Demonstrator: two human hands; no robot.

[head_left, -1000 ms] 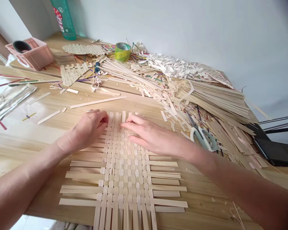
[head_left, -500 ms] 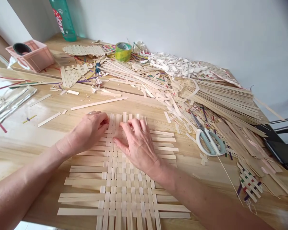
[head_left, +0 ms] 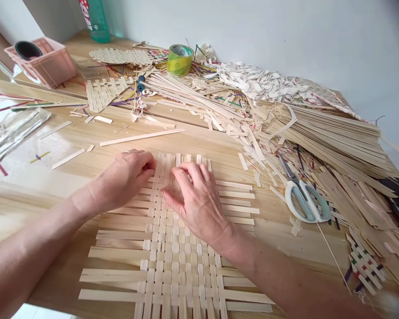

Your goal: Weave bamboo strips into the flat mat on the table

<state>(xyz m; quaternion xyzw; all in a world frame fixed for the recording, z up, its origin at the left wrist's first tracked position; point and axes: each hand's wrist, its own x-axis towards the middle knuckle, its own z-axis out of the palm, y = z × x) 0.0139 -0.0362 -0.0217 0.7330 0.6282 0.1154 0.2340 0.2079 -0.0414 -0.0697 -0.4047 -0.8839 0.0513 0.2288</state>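
A woven mat of pale flat strips [head_left: 176,266] lies on the wooden table, loose strip ends sticking out on both sides and at the top. At its upper left edge is my left hand [head_left: 128,179], fingers curled in a pinch; whatever is between the fingertips is hidden. My right hand [head_left: 201,199] rests over the upper middle of the weave, palm down, with the thumb apart from the bent fingers and the fingertips on the strips.
Scissors [head_left: 304,199] lie to the right, near a bundle of strips [head_left: 335,137]. At the back are yellow-green tape [head_left: 180,60], a pink basket [head_left: 53,66], a teal bottle [head_left: 98,22], white scraps [head_left: 262,82] and a small woven piece [head_left: 104,92].
The camera view has shifted, so the table items sit farther right or higher. Both hands keep nearly the same pose on the mat, the left a little farther from its edge strips.
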